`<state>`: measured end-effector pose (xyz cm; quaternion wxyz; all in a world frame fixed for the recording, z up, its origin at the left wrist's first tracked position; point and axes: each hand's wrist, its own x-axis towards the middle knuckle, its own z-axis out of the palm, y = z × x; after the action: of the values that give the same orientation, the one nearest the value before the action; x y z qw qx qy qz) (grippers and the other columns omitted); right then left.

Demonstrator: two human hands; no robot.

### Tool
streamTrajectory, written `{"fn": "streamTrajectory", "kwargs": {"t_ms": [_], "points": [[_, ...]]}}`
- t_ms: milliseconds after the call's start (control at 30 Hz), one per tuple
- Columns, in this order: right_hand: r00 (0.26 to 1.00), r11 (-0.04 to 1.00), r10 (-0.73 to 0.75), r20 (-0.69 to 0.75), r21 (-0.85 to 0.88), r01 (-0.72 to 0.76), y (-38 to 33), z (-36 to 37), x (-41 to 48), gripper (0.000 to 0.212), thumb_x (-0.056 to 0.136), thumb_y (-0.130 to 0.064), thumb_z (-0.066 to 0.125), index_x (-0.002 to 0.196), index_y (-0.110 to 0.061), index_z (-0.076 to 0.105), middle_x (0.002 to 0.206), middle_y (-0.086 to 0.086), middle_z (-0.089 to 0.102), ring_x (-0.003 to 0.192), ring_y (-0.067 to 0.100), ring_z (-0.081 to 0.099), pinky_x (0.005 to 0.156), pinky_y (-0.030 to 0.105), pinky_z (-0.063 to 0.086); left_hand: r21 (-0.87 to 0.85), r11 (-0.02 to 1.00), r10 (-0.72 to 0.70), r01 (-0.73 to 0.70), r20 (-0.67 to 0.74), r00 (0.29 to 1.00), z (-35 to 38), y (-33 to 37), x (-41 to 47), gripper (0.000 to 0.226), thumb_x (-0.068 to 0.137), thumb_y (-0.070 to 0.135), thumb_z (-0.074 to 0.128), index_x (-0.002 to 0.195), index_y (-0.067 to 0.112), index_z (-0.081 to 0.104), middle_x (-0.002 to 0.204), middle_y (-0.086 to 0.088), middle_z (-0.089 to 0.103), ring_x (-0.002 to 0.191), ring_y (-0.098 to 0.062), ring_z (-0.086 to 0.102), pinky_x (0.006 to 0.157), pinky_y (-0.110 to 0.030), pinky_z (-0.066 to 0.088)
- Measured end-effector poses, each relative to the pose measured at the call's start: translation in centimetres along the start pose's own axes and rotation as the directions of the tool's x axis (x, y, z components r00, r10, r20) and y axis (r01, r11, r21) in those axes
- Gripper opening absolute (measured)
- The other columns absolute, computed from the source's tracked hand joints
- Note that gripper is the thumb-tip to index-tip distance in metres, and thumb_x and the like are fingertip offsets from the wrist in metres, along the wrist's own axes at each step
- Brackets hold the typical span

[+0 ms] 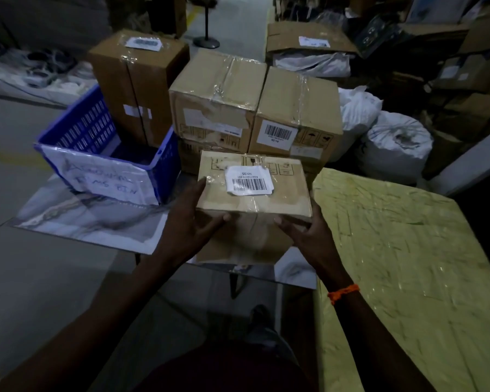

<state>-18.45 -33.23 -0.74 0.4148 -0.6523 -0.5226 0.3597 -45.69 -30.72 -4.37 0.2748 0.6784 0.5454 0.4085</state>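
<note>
A brown cardboard box (pixel 280 190) with a white barcode label and clear tape is in the middle of the view, over the low table's near edge. My left hand (pixel 193 222) holds its left side, thumb along the top edge and fingers on the near face. My right hand (pixel 306 233) grips the right near corner, with an orange thread at the wrist. The box's underside is hidden.
Behind it stand two taped boxes (pixel 218 91) (pixel 297 108) and a taller box (pixel 136 80) on the shiny table (pixel 82 219). A blue crate (pixel 96 154) with a handwritten paper sits left. A yellow-covered surface (pixel 408 264) lies right. White sacks (pixel 393 142) sit behind.
</note>
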Motion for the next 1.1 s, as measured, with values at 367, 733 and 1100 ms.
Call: {"fn": "streamTrajectory", "kwargs": {"t_ms": [367,733,1100], "points": [[0.964,0.969,-0.223,-0.146,0.077,0.236,-6.5,2.8,-1.6,0.065,0.074,-0.026,0.093,0.129,-0.022,0.06,0.11,-0.02,0.068,0.098,-0.014,0.065,0.08,0.011,0.054,-0.06,0.998,-0.015,-0.002,-0.287,0.958,-8.6,6.2,1.0,0.084,0.077,0.068,0.075,0.147,0.032,0.048,0.131,0.014,0.053,0.115,-0.003,0.058,0.09,-0.027,0.058],[0.882,0.849,-0.449,-0.146,0.238,0.472,-17.2,16.0,5.8,0.067,0.073,-0.052,0.089,0.126,-0.016,0.067,0.115,-0.003,0.073,0.111,0.014,0.07,0.092,0.046,0.059,0.066,0.998,0.047,-0.011,-0.577,0.816,-24.9,5.6,8.9,0.075,0.079,0.071,0.074,0.124,0.013,0.067,0.11,-0.007,0.074,0.1,-0.02,0.071,0.085,-0.039,0.059],[0.812,0.814,-0.531,-0.24,0.119,0.568,-23.4,25.3,16.7,0.081,0.073,-0.052,0.088,0.137,-0.008,0.061,0.119,0.005,0.064,0.108,0.016,0.065,0.088,0.032,0.058,-0.12,0.991,-0.011,-0.062,-0.525,0.851,-31.7,0.1,20.2,0.063,0.081,0.055,0.081,0.128,0.017,0.063,0.12,0.002,0.072,0.111,-0.01,0.07,0.093,-0.039,0.059]]}}
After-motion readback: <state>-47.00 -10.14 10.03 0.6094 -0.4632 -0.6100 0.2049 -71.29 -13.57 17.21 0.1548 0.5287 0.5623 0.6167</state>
